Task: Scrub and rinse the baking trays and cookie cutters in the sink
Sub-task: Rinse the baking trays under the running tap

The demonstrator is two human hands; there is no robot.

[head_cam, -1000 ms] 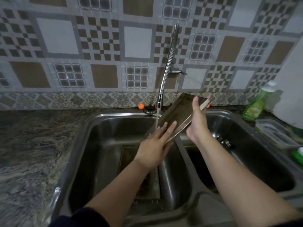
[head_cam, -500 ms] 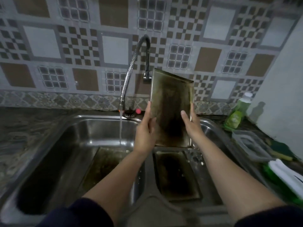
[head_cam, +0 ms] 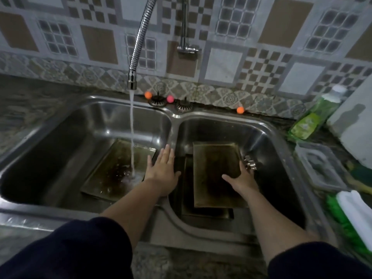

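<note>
A stained baking tray [head_cam: 112, 170] lies in the left basin of the steel sink [head_cam: 203, 113], with water from the faucet [head_cam: 138, 43] falling on it. In the right basin a second stained tray [head_cam: 213, 168] lies on top of a third tray [head_cam: 187, 198]. My right hand [head_cam: 241, 179] rests on the top tray's right edge, thumb spread over its surface and fingers straight. Small metal cookie cutters [head_cam: 250, 163] sit just beyond those fingertips. My left hand [head_cam: 163, 170] hovers flat with straight fingers over the divider between the basins, holding nothing.
A green dish soap bottle [head_cam: 314, 117] leans at the right of the sink. Nearer on that side are a clear plastic container [head_cam: 320, 168] and a green and white scrubber [head_cam: 350, 218]. Two strainers with coloured knobs [head_cam: 170, 99] sit behind the basins.
The tray held upright by both hands has come down flat onto the tray in the right basin. My left hand has let go and moved left to the divider.
</note>
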